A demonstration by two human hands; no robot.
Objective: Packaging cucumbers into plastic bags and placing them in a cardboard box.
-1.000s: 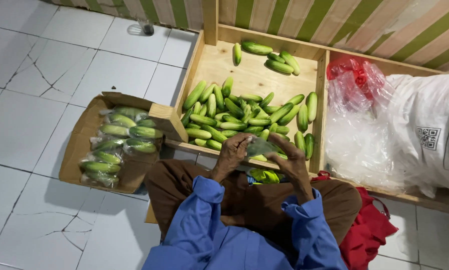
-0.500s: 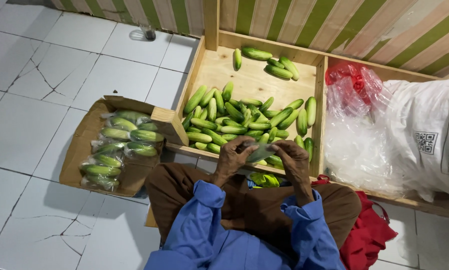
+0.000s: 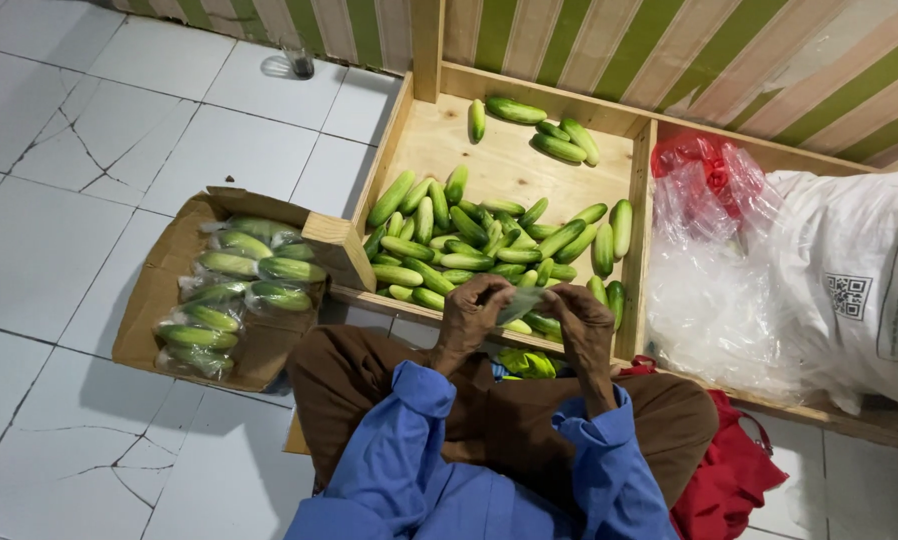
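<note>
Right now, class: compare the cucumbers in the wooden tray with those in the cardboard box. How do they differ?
The cucumbers in the wooden tray lie loose and bare; those in the cardboard box are wrapped in clear plastic bags. The tray's are heaped and scattered at all angles; the box's bags lie stacked in rows. Both sets are green cucumbers of similar shape.

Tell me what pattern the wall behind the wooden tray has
Green and cream vertical stripes on the wall, head view.

The white sack (image 3: 854,290) ran off the right edge of the frame; the left hand (image 3: 474,315) and right hand (image 3: 584,320) hid most of a clear bag (image 3: 519,303), contents unreadable
</note>
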